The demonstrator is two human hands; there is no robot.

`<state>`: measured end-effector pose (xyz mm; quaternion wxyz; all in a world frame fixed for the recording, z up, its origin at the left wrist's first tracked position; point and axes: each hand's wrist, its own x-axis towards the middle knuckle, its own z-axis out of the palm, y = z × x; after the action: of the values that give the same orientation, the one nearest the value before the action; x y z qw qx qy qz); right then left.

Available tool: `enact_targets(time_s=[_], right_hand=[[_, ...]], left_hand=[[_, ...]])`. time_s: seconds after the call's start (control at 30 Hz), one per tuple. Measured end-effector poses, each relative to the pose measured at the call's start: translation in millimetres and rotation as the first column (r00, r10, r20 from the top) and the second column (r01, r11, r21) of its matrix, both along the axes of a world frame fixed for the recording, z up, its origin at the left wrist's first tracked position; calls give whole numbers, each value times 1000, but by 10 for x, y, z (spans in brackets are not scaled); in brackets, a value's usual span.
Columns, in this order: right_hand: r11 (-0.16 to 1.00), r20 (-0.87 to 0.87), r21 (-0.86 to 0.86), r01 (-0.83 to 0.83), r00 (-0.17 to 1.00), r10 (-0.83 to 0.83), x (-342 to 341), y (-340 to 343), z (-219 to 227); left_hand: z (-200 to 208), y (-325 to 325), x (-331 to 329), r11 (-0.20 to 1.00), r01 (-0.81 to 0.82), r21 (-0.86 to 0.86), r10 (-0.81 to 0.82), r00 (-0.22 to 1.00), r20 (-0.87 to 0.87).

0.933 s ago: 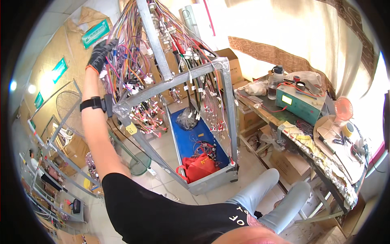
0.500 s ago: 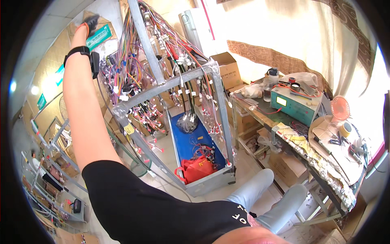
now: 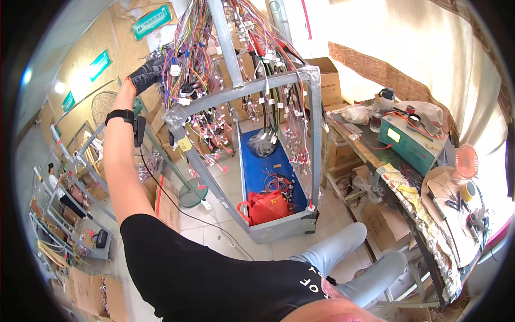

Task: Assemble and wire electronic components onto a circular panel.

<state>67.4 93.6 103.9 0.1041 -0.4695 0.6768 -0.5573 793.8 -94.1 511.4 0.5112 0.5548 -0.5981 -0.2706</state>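
Note:
My left hand [image 3: 146,77], in a black glove with an orange cuff, reaches out at the upper left. It meets the outer side of a thick hanging bundle of coloured wire harnesses [image 3: 196,70]. Its fingertips merge with the wires, so I cannot tell whether they grip any. A black band with a small device [image 3: 124,116] is strapped round my left wrist. The harnesses, with many white and red connectors, hang from a grey metal rack [image 3: 252,88]. My right hand is out of the picture.
Below, the rack's blue tray [image 3: 255,177] holds a red bag [image 3: 266,207] and a wrapped dark bundle [image 3: 262,145]. At right stands a workbench with a green instrument box [image 3: 413,142] and a small fan [image 3: 466,161]. A black cable [image 3: 214,225] crosses the floor. Another person [image 3: 53,180] stands far left.
My left hand has come down and rightward from above the harnesses to their outer side. The whole view has shifted, with the rack now further right.

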Motion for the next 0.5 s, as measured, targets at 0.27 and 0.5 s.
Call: enact_targets(time_s=[0.27,0.5], right_hand=[[1000,10,-4,14,1000,-14,-117,-66,2],[997,25,-45,57,998,-56,-168,-26,-38]], left_hand=[[12,114,-799,675,675,-297,-709,706,-6],[1568,-349,-1686,712,26,-702,-75,996,-39]])
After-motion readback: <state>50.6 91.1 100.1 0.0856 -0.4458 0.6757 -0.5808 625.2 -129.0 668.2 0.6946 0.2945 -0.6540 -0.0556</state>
